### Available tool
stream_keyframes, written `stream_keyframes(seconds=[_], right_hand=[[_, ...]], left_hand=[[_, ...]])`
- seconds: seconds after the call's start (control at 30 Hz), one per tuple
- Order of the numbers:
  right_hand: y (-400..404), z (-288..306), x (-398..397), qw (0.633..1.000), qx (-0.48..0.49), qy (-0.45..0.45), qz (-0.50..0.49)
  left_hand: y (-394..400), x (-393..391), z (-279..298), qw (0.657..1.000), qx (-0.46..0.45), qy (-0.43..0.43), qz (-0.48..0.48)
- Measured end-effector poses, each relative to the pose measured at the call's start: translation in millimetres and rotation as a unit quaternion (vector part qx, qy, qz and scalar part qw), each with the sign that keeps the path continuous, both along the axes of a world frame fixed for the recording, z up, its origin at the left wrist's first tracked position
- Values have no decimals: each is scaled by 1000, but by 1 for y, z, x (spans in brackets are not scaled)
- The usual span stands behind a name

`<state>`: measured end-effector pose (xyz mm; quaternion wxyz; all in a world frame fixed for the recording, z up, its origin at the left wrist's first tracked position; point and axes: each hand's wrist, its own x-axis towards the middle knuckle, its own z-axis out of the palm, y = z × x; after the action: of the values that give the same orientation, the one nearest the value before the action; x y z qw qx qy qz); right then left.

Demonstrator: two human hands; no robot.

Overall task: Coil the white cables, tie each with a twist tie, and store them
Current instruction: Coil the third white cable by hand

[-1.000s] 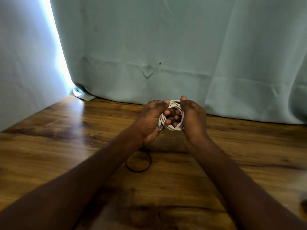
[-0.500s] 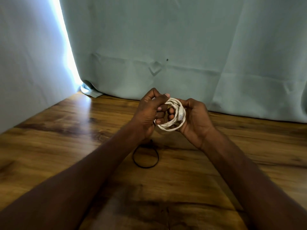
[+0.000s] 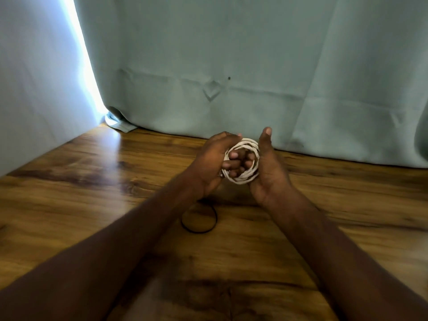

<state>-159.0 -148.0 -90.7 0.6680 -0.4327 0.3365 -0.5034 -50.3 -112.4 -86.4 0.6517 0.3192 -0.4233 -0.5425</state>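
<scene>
The person holds a coiled white cable point(image 3: 242, 162) between both hands, lifted a little above the wooden table point(image 3: 92, 181), near the far edge where the pale green curtain point(image 3: 231, 66) hangs down. The left hand point(image 3: 212, 163) grips the left side of the coil, with its fingers curled around the strands; some fingertips point(image 3: 234, 155) show through the middle of the ring. The right hand point(image 3: 268, 170) supports the right side of the coil against its palm, and its thumb stands straight up, away from the cable. How the other right fingers lie behind the coil, I cannot tell exactly. On the table, just below the left wrist, lies a thin black loop point(image 3: 199, 220), partly covered by the forearm. A bright strip of daylight point(image 3: 83, 59) comes in at the left edge of the curtain.
</scene>
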Motion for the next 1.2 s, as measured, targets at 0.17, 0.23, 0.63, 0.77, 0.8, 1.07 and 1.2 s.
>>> stream_keyframes(seconds=[0.17, 0.23, 0.63, 0.77, 0.8, 1.07, 1.2], right_hand=[[-8, -8, -9, 839, -439, 272, -169], [-6, -4, -14, 798, -482, 303, -195], [-16, 17, -42, 966, -176, 142, -127], [-1, 16, -23, 956, -239, 172, -14], [0, 15, -19, 954, -243, 176, -2], [1, 16, -23, 976, -154, 156, 19], [7, 10, -9, 994, -51, 81, 52]], left_hand=[[4, 18, 3, 998, 9, 40, 47], [3, 21, 3, 998, 10, 35, 56], [3, 49, 13, 993, 6, 96, 65], [5, 43, 10, 994, -12, 43, 96], [5, 41, 10, 995, -17, 26, 98], [2, 32, 2, 995, -5, -32, 90], [-4, 26, -7, 994, 5, -9, 108]])
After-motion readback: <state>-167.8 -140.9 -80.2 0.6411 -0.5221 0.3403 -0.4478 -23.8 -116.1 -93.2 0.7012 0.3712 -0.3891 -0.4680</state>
